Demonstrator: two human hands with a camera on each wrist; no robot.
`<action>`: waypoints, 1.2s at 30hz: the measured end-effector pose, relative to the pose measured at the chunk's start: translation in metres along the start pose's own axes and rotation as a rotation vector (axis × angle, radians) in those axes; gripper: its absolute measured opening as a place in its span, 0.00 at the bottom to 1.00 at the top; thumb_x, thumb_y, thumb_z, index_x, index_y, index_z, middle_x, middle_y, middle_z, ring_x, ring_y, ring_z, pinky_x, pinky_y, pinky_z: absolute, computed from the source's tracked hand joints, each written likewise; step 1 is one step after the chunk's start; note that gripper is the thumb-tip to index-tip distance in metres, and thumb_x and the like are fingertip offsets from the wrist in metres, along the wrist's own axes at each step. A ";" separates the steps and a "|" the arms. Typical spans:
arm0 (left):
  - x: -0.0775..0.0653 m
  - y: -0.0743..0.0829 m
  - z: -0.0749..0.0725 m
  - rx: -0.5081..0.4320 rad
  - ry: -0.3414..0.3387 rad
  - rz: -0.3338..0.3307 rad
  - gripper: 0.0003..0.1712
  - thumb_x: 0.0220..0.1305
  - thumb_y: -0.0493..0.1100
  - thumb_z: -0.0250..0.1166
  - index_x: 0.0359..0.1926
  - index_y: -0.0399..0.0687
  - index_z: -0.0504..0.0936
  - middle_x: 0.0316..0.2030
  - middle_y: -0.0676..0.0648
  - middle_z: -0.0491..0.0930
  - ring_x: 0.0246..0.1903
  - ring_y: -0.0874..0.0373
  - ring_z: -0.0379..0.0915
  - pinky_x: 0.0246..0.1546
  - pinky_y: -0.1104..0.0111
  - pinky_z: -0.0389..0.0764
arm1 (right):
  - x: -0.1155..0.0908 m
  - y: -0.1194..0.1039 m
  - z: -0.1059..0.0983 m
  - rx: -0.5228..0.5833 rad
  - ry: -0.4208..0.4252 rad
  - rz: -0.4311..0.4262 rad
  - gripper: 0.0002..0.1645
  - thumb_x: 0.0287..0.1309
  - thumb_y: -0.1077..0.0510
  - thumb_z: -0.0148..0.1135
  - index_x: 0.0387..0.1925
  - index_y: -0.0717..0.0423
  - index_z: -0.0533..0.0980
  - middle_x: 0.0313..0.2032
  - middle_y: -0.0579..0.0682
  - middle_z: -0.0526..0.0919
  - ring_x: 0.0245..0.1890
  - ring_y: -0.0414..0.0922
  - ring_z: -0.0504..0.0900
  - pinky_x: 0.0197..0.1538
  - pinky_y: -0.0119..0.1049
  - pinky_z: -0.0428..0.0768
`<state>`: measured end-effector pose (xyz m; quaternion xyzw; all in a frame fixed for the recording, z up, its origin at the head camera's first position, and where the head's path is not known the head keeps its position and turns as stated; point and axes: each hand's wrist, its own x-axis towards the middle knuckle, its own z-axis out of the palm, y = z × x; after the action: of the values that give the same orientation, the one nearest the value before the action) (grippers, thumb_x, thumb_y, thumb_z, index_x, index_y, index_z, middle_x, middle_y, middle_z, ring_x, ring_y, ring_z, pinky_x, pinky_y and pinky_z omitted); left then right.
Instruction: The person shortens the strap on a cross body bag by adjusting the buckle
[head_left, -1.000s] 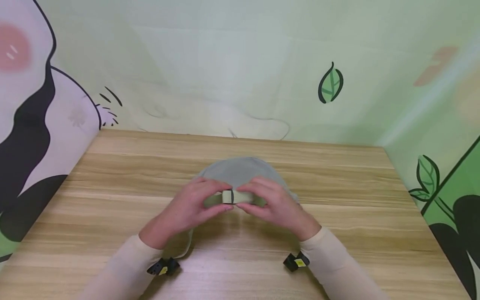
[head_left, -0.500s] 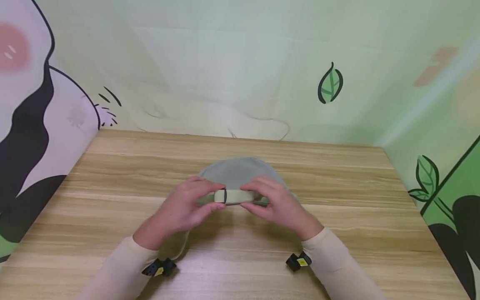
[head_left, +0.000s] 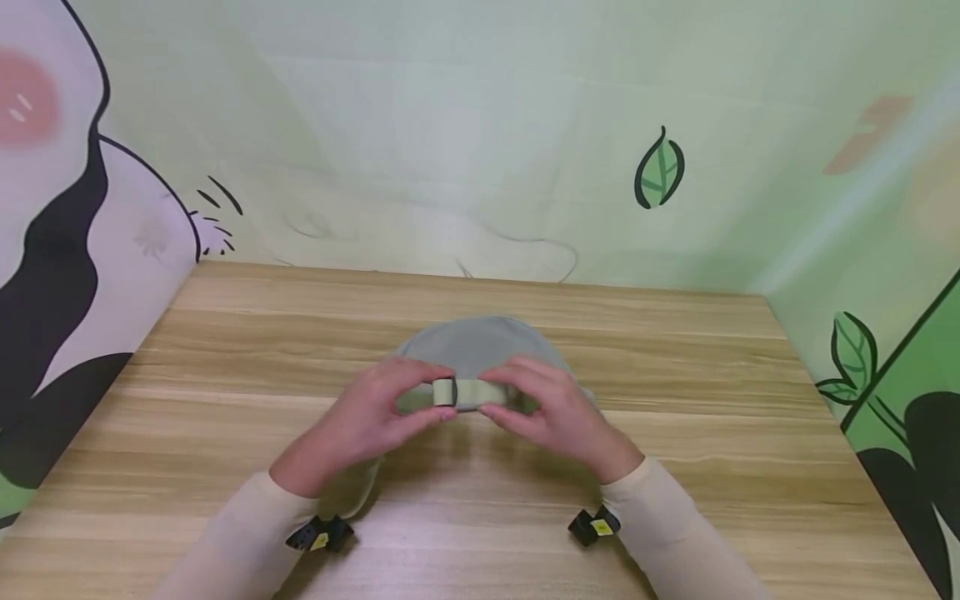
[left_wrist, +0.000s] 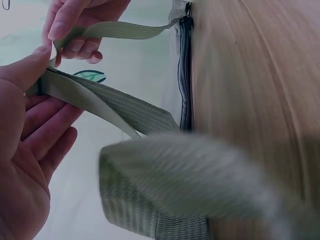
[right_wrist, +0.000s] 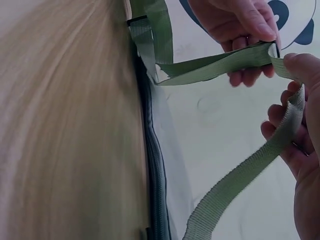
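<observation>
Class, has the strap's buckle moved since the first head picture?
Yes: the buckle has moved slightly left in that view, away from the printed leaf.

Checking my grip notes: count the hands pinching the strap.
2: the left hand at the dark buckle, the right hand farther right along the strap. No other hand shows.

no readable text or numbers, the yellow label (head_left: 603, 527) on each black wrist camera (head_left: 582, 529) too small
</observation>
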<state>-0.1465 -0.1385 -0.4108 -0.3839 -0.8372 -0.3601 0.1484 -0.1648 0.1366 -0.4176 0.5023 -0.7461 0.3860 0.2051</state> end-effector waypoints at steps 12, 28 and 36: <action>0.003 0.002 0.001 -0.107 -0.019 -0.061 0.23 0.62 0.40 0.81 0.57 0.44 0.88 0.51 0.48 0.92 0.52 0.51 0.89 0.56 0.53 0.88 | 0.000 -0.003 0.004 0.067 -0.059 0.112 0.20 0.63 0.66 0.77 0.55 0.61 0.83 0.46 0.51 0.92 0.45 0.44 0.89 0.51 0.40 0.89; 0.005 0.002 0.003 -0.110 -0.041 -0.080 0.22 0.64 0.43 0.80 0.57 0.46 0.88 0.50 0.50 0.92 0.53 0.54 0.88 0.57 0.56 0.88 | 0.001 -0.004 0.011 0.162 -0.017 0.144 0.24 0.55 0.73 0.78 0.55 0.63 0.84 0.48 0.55 0.92 0.49 0.49 0.91 0.58 0.38 0.88; 0.007 0.005 0.005 -0.077 -0.060 -0.070 0.23 0.61 0.44 0.83 0.55 0.46 0.89 0.48 0.51 0.92 0.50 0.56 0.88 0.55 0.58 0.88 | 0.006 -0.004 0.013 0.062 -0.037 0.056 0.22 0.60 0.66 0.79 0.55 0.62 0.84 0.47 0.53 0.92 0.48 0.49 0.91 0.56 0.38 0.89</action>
<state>-0.1477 -0.1292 -0.4077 -0.3706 -0.8397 -0.3854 0.0954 -0.1625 0.1225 -0.4200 0.4946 -0.7512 0.4049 0.1647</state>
